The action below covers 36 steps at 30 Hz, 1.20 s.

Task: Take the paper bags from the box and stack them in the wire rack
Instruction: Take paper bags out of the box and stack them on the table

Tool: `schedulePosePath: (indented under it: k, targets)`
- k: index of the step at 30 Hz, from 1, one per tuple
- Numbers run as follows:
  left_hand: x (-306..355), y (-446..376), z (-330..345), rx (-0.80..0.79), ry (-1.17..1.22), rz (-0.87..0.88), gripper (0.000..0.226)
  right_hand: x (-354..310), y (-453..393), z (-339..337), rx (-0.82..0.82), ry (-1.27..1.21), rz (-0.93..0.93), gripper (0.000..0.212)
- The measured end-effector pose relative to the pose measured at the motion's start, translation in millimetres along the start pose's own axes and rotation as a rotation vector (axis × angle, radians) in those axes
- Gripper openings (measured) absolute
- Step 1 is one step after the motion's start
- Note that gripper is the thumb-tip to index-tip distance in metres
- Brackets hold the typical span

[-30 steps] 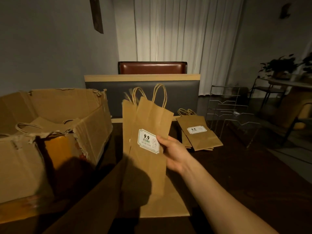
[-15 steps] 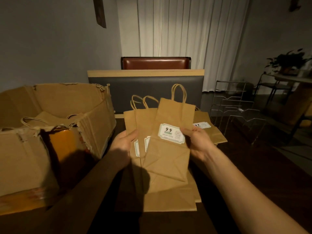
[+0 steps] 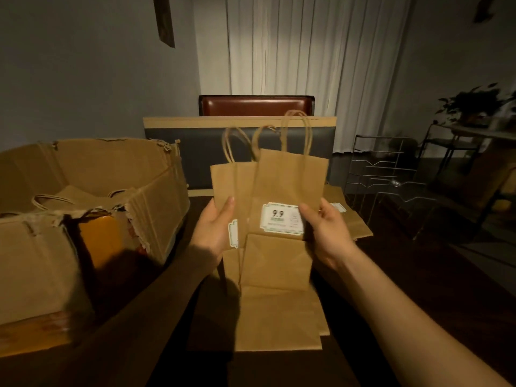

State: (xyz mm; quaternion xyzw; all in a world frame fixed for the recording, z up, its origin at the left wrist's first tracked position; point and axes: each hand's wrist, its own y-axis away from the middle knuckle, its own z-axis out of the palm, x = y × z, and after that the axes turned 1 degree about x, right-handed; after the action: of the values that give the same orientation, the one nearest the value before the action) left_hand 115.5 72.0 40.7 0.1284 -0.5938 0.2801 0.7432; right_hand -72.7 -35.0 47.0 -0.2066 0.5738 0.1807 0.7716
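Both hands hold up a small sheaf of flat brown paper bags over a dark desk (image 3: 418, 289). The left hand (image 3: 215, 227) grips the rear bags (image 3: 231, 185) at their left edge, thumb laid across the paper; the right hand (image 3: 326, 230) pinches the front bag (image 3: 284, 219) by its right edge, thumb beside the white "9.9" label (image 3: 282, 222). The bags are upright, twisted-paper handles at the top, the front one overlapping those behind and offset toward the right. Their lower ends hang just above another bag lying flat on the desk (image 3: 279, 325).

To the left stands the torn cardboard box (image 3: 156, 196), open, with more handles and brown paper showing inside. Behind the right hand a further few bags lie on the desk (image 3: 354, 222). The wire rack (image 3: 388, 174) stands at the far right, well apart from the hands; no bags can be seen in it.

The step in hand appears to be gathering and squaring loose bags into one bundle, with stacking not yet begun. The next move would seem to call for aligning the edges so the sheaf sits in one grip, then carrying it right to the rack and feeding it between the wires without snagging the handles.
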Motion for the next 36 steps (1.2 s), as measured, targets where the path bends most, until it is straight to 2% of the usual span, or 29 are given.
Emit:
schedulePosePath:
  k: [3, 5, 7, 8, 11, 16, 18, 21, 25, 29, 32, 34, 36]
  targets:
    - [7, 12, 16, -0.062, -0.148, 0.165, 0.043, 4, 0, 15, 0.024, 0.239, -0.251, 0.020]
    - [10, 16, 13, -0.091, -0.217, 0.239, 0.042, 3, 1, 18, 0.037, 0.301, -0.348, 0.037]
    - [1, 25, 6, -0.106, -0.283, 0.225, 0.031, 11, 9, 16, -0.020, 0.270, -0.290, 0.051]
    - [-8, 31, 2, -0.120, -0.336, 0.212, 0.029, 18, 15, 14, -0.060, 0.266, -0.235, 0.052]
    - [-35, 44, -8, -0.154, -0.560, 0.252, 0.038, 41, 33, 11, -0.108, 0.326, -0.155, 0.039]
    - [-42, 41, -8, -0.077, -0.487, 0.305, 0.043, 46, 31, 17, -0.064, 0.329, -0.167, 0.032]
    - [-45, 44, -6, -0.055, -0.435, 0.244, 0.051, 52, 31, 15, -0.094, 0.389, -0.106, 0.040]
    - [-47, 41, -5, -0.049, -0.376, 0.142, 0.057, 52, 37, 8, -0.124, 0.461, -0.024, 0.064]
    - [-32, 10, 24, -0.075, -0.342, 0.032, 0.072, 20, 12, -2, 0.048, 0.520, -0.106, 0.074]
    - [-22, -34, 84, -0.133, -0.289, -0.055, 0.058, -28, -27, -26, 0.188, 0.708, -0.073, 0.058]
    - [-36, -79, 123, -0.166, -0.329, -0.161, 0.045, -42, -70, -64, 0.262, 0.751, 0.108, 0.050]
    - [-56, -106, 143, -0.177, -0.370, -0.256, 0.041, -38, -95, -86, 0.275, 0.776, 0.222, 0.037]
    - [-70, -120, 151, -0.167, -0.455, -0.332, 0.034, -28, -110, -95, 0.266, 0.914, 0.277, 0.024]
